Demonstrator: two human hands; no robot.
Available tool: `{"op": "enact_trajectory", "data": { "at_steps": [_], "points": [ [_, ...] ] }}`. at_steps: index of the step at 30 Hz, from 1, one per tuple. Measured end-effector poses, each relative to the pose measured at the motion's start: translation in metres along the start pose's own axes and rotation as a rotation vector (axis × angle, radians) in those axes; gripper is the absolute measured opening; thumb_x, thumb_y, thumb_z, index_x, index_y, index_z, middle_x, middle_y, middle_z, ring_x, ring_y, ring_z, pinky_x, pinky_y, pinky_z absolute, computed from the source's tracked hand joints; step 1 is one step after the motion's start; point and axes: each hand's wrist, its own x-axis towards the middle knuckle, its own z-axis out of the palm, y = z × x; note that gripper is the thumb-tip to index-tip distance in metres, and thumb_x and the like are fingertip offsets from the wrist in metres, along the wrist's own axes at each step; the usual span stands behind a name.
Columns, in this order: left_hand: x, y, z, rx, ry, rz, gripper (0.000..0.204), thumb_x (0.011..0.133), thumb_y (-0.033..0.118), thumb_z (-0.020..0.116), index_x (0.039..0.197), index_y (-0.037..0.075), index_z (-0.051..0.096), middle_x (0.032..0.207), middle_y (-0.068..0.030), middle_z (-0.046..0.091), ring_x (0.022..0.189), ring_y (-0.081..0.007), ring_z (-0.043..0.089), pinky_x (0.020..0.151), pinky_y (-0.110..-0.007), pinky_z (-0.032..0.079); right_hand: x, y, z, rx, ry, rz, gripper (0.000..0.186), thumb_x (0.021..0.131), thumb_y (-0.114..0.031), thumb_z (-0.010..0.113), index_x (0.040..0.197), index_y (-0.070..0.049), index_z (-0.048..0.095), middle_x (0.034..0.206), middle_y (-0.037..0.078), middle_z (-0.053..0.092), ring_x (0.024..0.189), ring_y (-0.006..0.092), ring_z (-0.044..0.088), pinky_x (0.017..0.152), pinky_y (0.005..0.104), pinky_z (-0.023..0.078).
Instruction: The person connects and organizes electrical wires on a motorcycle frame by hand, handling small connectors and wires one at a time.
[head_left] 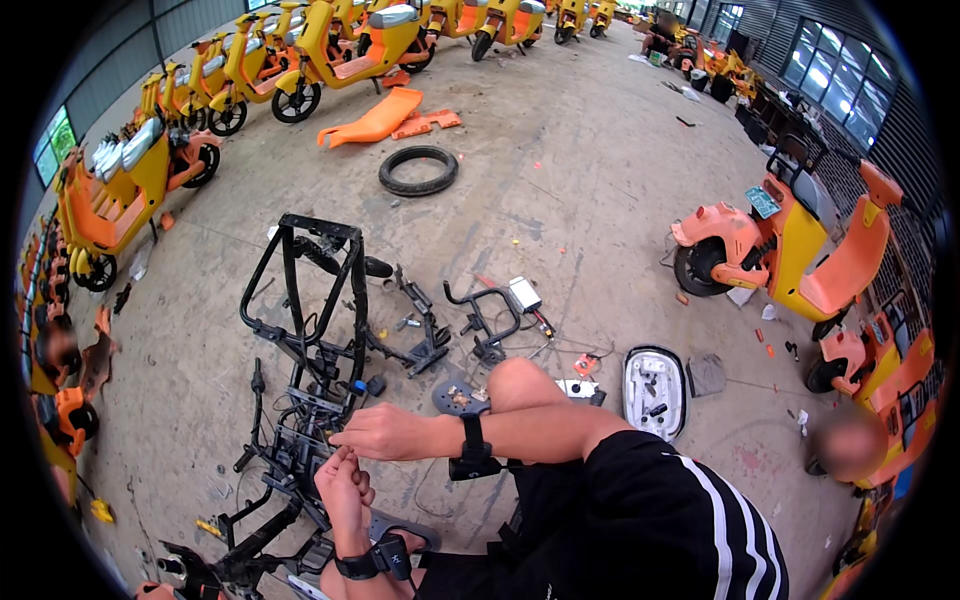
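Note:
My right hand reaches across from the right, its fingers closed in a pinch. Just below it, my left hand is closed as well, its fingertips almost meeting those of the right. Whatever they pinch is too small to make out. Both hands are over the middle of a stripped black scooter frame lying on the floor. Dark cables and brackets crowd the frame beside my fingers. A blue connector shows just above my right hand.
A white tray holds small parts to the right of my knee. Beyond the frame lie a silver box with leads, a black bent bracket, a tyre and an orange panel. Yellow and orange scooters line the sides.

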Motion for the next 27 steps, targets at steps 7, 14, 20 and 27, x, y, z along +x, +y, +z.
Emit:
{"op": "enact_trajectory", "data": {
  "at_steps": [7,14,20,27],
  "points": [
    [0.0015,0.0001,-0.0047,-0.017,0.004,-0.018,0.011,0.092,0.006,0.047,0.088,0.007,0.057,0.056,0.0084,0.032,0.038,-0.0030,0.025,0.035,-0.022,0.014,0.0000,0.0014,-0.0032,0.021,-0.023,-0.031,0.028,0.081,-0.009,0.064,0.108,-0.003,0.066,0.082,0.010,0.065,0.075,0.0280,0.064,0.062,0.0379,0.053],
    [0.0009,-0.0005,-0.0049,-0.015,0.002,-0.017,0.014,0.092,0.005,0.043,0.084,0.008,0.055,0.054,0.0086,0.030,0.037,-0.0031,0.022,0.034,-0.021,0.012,-0.0027,0.0013,-0.0001,0.009,-0.025,-0.047,0.027,0.081,-0.007,0.063,0.107,-0.004,0.066,0.084,0.009,0.064,0.076,0.0273,0.064,0.062,0.0370,0.053],
    [0.0005,-0.0024,-0.0057,0.010,0.005,-0.007,0.015,0.092,0.006,0.044,0.081,0.009,0.054,0.054,0.0083,0.030,0.037,-0.0033,0.022,0.034,-0.021,0.013,-0.0043,0.0012,0.0019,-0.002,-0.033,-0.059,0.027,0.080,-0.008,0.063,0.107,-0.004,0.065,0.084,0.009,0.064,0.077,0.0268,0.064,0.064,0.0369,0.053],
    [-0.0033,-0.0029,-0.0013,0.047,0.034,-0.017,0.016,0.090,0.004,0.043,0.089,0.004,0.058,0.054,0.0080,0.030,0.037,-0.0036,0.023,0.034,-0.021,0.014,-0.0047,0.0020,0.0040,0.004,-0.011,-0.065,0.030,0.080,-0.008,0.064,0.109,-0.003,0.065,0.084,0.010,0.065,0.077,0.0268,0.065,0.062,0.0371,0.053]
  ]
}}
